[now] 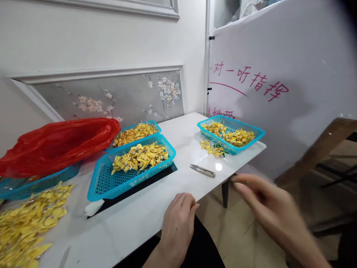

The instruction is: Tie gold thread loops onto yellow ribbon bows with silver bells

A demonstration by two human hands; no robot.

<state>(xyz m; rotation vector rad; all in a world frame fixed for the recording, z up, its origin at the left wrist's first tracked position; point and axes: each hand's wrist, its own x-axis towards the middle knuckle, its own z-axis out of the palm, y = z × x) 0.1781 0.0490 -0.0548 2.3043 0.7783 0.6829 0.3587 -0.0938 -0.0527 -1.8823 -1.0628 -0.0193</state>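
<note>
The right hand (270,208) and the left hand (178,223) lay nearest the camera. The right hand was extended beyond the table edge, above the floor, with the thumb and forefinger brought close together at the tips. Its outline was blurred; whether it gripped anything could not be determined. The left hand was positioned at the near edge of the white table (106,238), fingers curled inward. Its contents, if any, were hidden, so its grip could not be determined.

A pair of metal snips (203,171) lay flat on the table, beyond the left hand and apart from both hands. The long axis ran obliquely across the tabletop: blade tips pointed left and slightly away from the person, and the looped handle end pointed right, toward the near table edge. The tips stood slightly apart.

Loose yellow pieces (212,148) lay behind the snips, just beside the right-hand blue basket (252,141), which held similar pieces. A second blue basket (104,182) stood left of the snips with yellow pieces heaped toward its right end. A red bag (61,145) occupied the far left.
</note>
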